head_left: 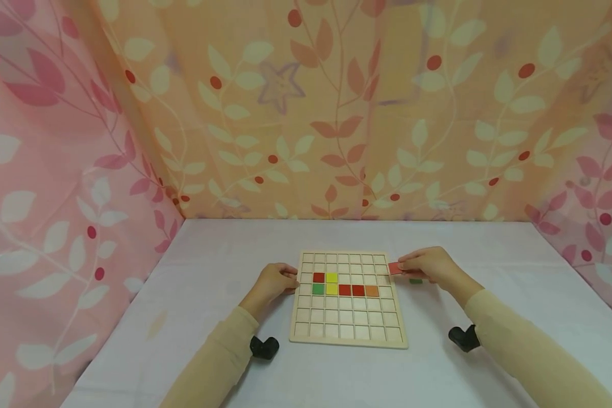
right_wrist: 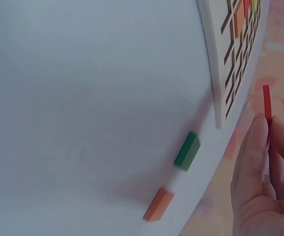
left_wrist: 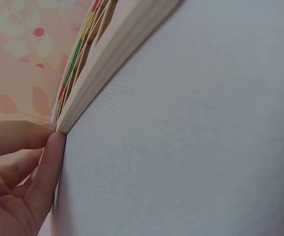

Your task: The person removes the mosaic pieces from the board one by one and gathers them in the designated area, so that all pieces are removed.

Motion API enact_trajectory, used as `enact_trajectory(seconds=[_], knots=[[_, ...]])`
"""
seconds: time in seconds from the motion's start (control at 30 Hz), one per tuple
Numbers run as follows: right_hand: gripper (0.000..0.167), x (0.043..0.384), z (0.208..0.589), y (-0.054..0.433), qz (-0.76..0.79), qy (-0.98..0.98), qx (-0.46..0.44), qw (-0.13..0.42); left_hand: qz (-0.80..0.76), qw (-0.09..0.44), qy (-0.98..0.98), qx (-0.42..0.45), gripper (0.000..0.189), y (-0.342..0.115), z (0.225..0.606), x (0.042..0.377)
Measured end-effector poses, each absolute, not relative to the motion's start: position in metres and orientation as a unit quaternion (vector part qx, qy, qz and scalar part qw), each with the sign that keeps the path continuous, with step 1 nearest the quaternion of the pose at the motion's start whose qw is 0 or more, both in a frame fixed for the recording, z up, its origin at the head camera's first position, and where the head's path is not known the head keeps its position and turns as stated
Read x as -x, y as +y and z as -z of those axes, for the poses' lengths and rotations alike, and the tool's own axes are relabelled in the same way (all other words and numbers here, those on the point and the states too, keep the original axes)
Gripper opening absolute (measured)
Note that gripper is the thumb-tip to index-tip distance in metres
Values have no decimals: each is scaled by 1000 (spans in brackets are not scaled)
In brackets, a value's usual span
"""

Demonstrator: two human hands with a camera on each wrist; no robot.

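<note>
A wooden grid board (head_left: 354,317) lies flat on the table. Set in its cells are a red tile (head_left: 318,277) beside a yellow tile (head_left: 332,277). The row below has a green tile (head_left: 318,289), another yellow one, two reds and an orange tile (head_left: 372,290). My left hand (head_left: 274,285) pinches the board's left edge between thumb and finger, seen close up in the left wrist view. Beyond the board's right edge, my right hand (head_left: 428,263) holds a thin red tile (right_wrist: 267,101) between thumb and fingertips, above the table.
A loose green tile (right_wrist: 187,151) and an orange tile (right_wrist: 158,204) lie on the white tabletop (head_left: 224,243) to the right of the board, partly behind the right hand in the head view. Floral cloth (head_left: 336,113) hangs along the table's back and sides.
</note>
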State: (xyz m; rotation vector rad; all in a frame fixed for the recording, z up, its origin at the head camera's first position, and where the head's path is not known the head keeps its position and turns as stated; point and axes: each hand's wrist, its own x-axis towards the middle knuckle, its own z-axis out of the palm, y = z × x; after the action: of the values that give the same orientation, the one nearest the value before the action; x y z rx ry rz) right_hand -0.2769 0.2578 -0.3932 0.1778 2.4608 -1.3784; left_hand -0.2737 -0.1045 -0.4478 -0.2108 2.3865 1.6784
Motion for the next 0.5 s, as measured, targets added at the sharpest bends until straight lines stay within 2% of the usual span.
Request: enact_trajectory(seconds=[0.3, 0.5], knots=[[47, 274, 392, 295, 535, 827, -70, 159, -573, 109, 809, 70, 30, -104, 448, 275], [43, 271, 393, 322, 511, 841, -80, 161, -573, 112, 808, 76, 30, -103, 448, 275]])
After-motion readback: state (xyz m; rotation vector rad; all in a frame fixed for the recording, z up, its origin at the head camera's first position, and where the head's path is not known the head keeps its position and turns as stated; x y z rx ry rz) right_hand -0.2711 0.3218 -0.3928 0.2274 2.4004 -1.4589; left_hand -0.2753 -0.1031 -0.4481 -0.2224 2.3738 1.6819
